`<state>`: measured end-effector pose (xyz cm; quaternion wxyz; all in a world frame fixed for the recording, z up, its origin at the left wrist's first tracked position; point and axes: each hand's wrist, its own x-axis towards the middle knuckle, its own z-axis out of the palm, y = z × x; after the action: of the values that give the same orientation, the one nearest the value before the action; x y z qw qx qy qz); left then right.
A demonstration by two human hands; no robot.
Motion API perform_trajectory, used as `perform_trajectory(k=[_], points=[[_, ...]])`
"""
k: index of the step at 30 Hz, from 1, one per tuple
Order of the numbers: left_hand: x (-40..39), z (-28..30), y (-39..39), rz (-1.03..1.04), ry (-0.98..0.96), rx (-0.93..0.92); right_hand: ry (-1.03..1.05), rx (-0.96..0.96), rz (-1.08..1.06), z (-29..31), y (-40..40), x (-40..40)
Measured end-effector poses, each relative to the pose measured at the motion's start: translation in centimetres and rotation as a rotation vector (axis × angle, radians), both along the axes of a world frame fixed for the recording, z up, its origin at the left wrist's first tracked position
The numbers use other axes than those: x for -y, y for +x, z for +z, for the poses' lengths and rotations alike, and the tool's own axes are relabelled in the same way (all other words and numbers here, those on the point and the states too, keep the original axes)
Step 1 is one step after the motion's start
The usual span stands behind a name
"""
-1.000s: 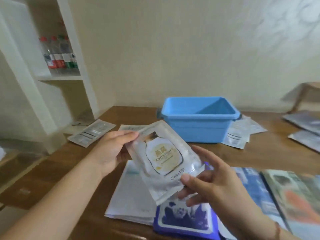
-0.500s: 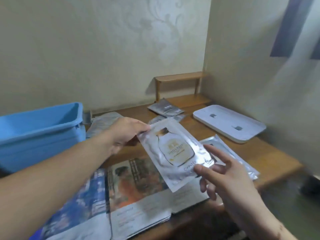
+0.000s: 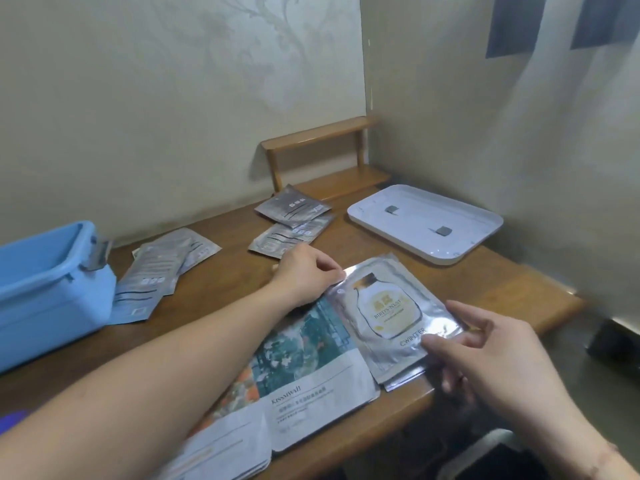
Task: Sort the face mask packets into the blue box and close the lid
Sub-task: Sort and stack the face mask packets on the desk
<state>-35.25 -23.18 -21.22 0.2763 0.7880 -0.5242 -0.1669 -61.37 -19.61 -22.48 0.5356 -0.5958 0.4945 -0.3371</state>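
A silver packet (image 3: 388,317) printed with a gold-capped bottle lies low over another silver packet at the table's right front. My left hand (image 3: 304,271) pinches its top left corner. My right hand (image 3: 485,355) holds its lower right edge between thumb and fingers. The blue box (image 3: 52,292) stands open at the far left. Its white lid (image 3: 426,223) lies flat at the back right. Grey packets (image 3: 162,268) are piled beside the box, and two darker packets (image 3: 294,220) lie further back.
Printed packets (image 3: 311,368) with a flower picture lie along the table's front edge under my left forearm. A small wooden shelf (image 3: 318,157) stands in the back corner. The table ends just right of the lid, by the wall.
The view has swung right, from the box to the table's right end. Both hands have carried the bottle packet down onto the silver packet near the front edge.
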Motion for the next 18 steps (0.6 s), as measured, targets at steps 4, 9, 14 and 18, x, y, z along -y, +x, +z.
perform_trajectory(k=[4, 9, 14, 18], points=[[0.2, -0.2, -0.3, -0.008, 0.001, 0.012, -0.037, -0.082, -0.014, 0.1, -0.5, 0.0], [0.3, -0.1, -0.3, -0.058, 0.029, 0.0, -0.605, -0.399, -0.195, -0.5, -1.7, -0.3], [0.2, 0.3, -0.6, -0.127, 0.076, 0.064, -0.761, -0.69, 0.154, -2.3, 0.0, 0.5], [0.0, 0.1, -1.0, -0.14, 0.076, 0.112, -0.683, -0.651, 0.188, -3.1, 0.2, 0.7]])
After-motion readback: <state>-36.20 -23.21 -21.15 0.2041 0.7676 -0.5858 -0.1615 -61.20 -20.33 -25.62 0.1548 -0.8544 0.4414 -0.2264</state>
